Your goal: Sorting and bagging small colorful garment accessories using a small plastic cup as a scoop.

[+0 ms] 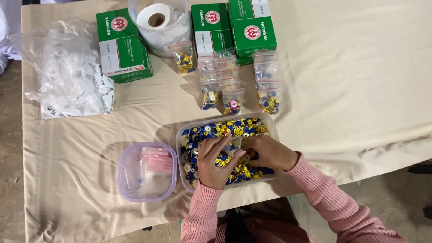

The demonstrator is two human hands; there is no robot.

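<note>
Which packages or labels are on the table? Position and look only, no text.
Green box: far left, beside the round tub; rectangular, green with white panel and red-white round emblem.
Middle green box: right of the tub; same colours, lying flat.
Stacked green boxes: right of that, one atop another.
Small zip bags: three rows before the boxes; clear, red strip, coloured pieces inside.
Large clear bag: far left; white labelled pieces inside.

Green-and-white boxes (123, 45) behind small filled bags (230, 88)
</note>
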